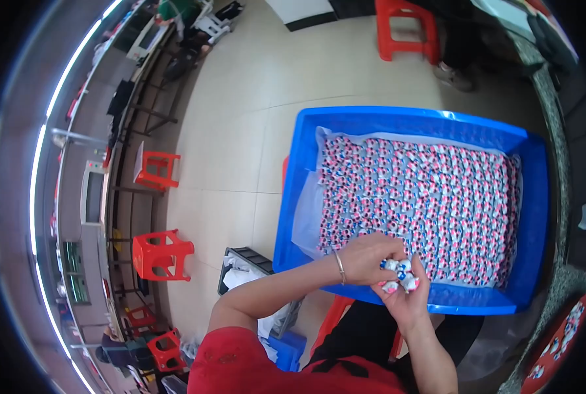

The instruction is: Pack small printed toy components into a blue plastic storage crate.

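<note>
My right hand (409, 297) is cupped around several small figurines (401, 270), white with blue and pink parts, just above the near side of a blue plastic bin (398, 113). Right beside them is my left hand (369, 255), with a bracelet at the wrist. Its fingers are curled and closed, and whatever they pinch is hidden. Beneath both hands, rows of similar pink, white and blue figurines (424, 190) stand closely packed on a pale sheet (308, 213) lining the bin.
At right runs a speckled counter edge (555, 144) with a red tray (559, 341) of more pieces. Red stools (163, 255) stand on the left. A dark crate (250, 259) with white material sits left of the bin. Another person's shoe (454, 77) shows beyond it.
</note>
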The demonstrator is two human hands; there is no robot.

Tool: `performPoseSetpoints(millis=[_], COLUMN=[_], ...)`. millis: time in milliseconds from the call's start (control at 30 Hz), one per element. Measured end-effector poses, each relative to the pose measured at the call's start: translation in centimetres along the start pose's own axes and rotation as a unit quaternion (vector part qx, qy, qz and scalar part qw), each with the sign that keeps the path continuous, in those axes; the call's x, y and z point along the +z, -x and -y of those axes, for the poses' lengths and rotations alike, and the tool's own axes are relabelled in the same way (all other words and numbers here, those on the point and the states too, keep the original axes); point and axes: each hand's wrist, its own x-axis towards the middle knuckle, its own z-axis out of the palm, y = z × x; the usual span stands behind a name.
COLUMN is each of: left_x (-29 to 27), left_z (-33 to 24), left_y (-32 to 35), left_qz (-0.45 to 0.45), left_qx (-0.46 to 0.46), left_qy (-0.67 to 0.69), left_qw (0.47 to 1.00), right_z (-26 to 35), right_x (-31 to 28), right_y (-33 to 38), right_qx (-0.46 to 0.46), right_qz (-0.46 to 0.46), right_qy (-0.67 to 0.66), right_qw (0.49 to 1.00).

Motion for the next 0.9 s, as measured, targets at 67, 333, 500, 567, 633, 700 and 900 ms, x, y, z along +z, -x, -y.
performPoseSetpoints(millis=[67,333,500,567,633,700,900], left_x=[-0.4,-2.7,-3.4,-4.5,-5.8,-5.9,-5.5], left_z=[-1.3,2.6,8.7,10.2,11.2,13.4,17.1], left_y=[0.3,1.6,1.7,1.8,1.7,1.7,0.4], left_qz=[-0.025,-0.051,-0.205,-0.218,-0.202,-0.237,-0.185], left_qx=[0.013,-0.077,-0.112,-0.156,-0.188,-0.157,-0.153], left_qy=[-0.021,0.634,0.524,0.372,0.004,-0.168,-0.422], left_qw=[0.999,0.768,0.819,0.889,0.961,0.944,0.874], right_z=[-0.2,0.8,0.7,0.6,0.6,0.7,1.0], right_x=[0.4,0.3,-0.7,-0.8,-1.2,-1.5,-1.8], right_y=[0.6,1.3,1.8,2.1,1.9,1.7,1.2], right_qx=[-0.004,-0.04,-0.023,-0.023,-0.022,-0.017,-0.002], right_qz=[-0.001,0.055,0.048,0.021,0.04,0.061,0.076], right_qy=[0.001,-0.073,-0.062,-0.062,-0.063,-0.065,-0.069], right_qw=[1.0,0.995,0.997,0.998,0.997,0.996,0.995])
